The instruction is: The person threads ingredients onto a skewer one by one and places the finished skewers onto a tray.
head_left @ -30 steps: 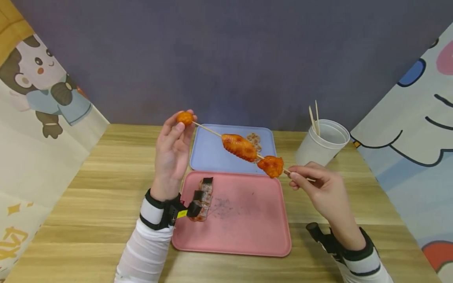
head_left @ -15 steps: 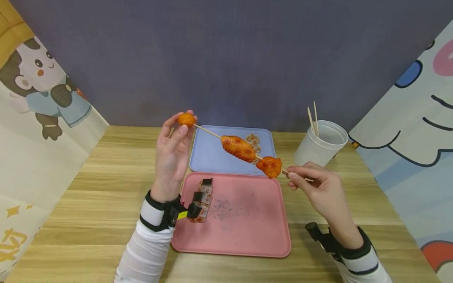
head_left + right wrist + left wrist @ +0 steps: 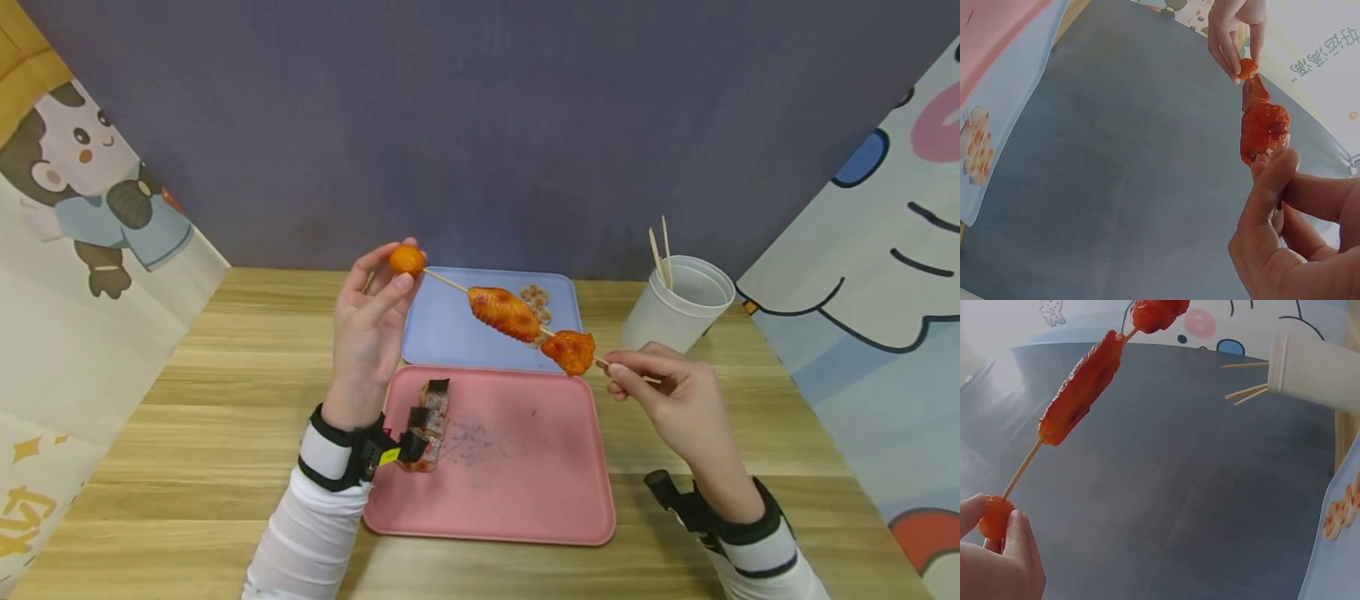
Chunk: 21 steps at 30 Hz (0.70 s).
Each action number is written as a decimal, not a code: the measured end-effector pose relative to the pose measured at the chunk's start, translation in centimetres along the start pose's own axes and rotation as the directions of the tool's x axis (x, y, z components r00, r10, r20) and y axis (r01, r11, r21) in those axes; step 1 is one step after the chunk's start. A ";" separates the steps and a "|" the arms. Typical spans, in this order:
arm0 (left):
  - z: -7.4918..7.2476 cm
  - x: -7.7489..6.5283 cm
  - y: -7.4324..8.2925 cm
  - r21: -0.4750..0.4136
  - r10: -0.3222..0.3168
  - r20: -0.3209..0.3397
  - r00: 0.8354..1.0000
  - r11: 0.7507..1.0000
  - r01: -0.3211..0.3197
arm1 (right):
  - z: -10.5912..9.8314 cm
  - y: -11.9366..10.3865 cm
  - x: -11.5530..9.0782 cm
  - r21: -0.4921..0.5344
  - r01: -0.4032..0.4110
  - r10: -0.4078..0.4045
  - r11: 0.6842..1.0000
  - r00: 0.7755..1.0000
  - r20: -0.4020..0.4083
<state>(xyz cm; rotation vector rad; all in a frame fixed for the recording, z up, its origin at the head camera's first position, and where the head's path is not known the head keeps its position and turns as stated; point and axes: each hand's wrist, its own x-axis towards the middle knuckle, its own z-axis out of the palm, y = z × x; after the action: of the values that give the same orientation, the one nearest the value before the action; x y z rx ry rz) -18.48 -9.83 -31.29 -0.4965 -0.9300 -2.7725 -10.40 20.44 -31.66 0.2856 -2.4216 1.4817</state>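
Note:
Above the trays, a bamboo skewer [image 3: 447,280] slants between my two hands. My left hand [image 3: 365,337] pinches a glossy orange ball [image 3: 407,260] at the skewer's upper left end, between thumb and fingers. A browned chicken wing [image 3: 504,314] is threaded midway, apart from the ball by a bare length of stick. Close below the wing sits a crinkled orange-red piece [image 3: 570,352], its kind unclear. Thumb and fingers of my right hand [image 3: 678,400] pinch the stick's lower right end, just past that piece. In the right wrist view, the fingers [image 3: 1272,181] hide most of the stick.
A pink tray [image 3: 540,500] lies in front, with several sushi-like pieces [image 3: 427,425] at its left. Behind it is a blue tray [image 3: 450,342] with small round browned pieces [image 3: 536,298]. A white cup [image 3: 671,312] holding sticks [image 3: 660,254] stands at right, before a grey wall [image 3: 480,133].
My left hand and the orange ball have moved slightly right and down, toward the wing. Less bare stick shows between ball and wing. The right hand has barely moved.

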 end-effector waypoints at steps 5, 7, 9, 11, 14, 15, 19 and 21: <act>0.3 0.0 -0.3 0.042 -0.003 -0.009 1.000 0.999 0.004 | 0.0 0.3 0.1 0.007 -0.008 0.008 1.000 1.000 0.008; 0.2 0.0 -0.4 0.038 -0.010 -0.017 1.000 0.999 0.010 | 0.1 0.4 0.2 0.013 -0.010 0.010 1.000 1.000 0.014; 0.2 0.0 -0.4 0.020 -0.016 -0.025 1.000 1.000 0.017 | 0.1 0.6 0.2 0.017 -0.014 0.013 1.000 1.000 0.022; 0.1 0.0 -0.4 0.010 -0.023 -0.024 0.999 1.000 0.023 | 0.2 0.7 0.3 0.022 -0.016 0.016 1.000 0.999 0.029; 0.1 0.0 -0.3 0.017 -0.036 -0.022 0.999 0.999 0.036 | 0.3 0.7 0.3 0.032 -0.012 0.010 0.999 0.999 0.041; 0.0 0.0 -0.3 0.029 -0.040 -0.021 0.999 0.999 0.040 | 0.3 0.8 0.3 0.033 -0.006 0.005 0.999 0.999 0.043; -0.1 0.0 -0.3 0.064 -0.053 -0.026 0.998 0.996 0.054 | 0.4 0.7 0.2 0.032 0.003 -0.004 0.999 0.999 0.046; -0.1 0.0 -0.4 0.077 -0.057 -0.030 0.998 0.995 0.059 | 0.4 0.7 0.1 0.024 -0.003 0.002 1.000 0.999 0.042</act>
<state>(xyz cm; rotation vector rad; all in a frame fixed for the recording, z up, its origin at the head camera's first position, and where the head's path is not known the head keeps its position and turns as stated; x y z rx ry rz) -18.62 -9.57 -31.65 -0.4245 -1.0579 -2.7743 -10.79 20.41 -32.34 0.3215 -2.4391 1.5211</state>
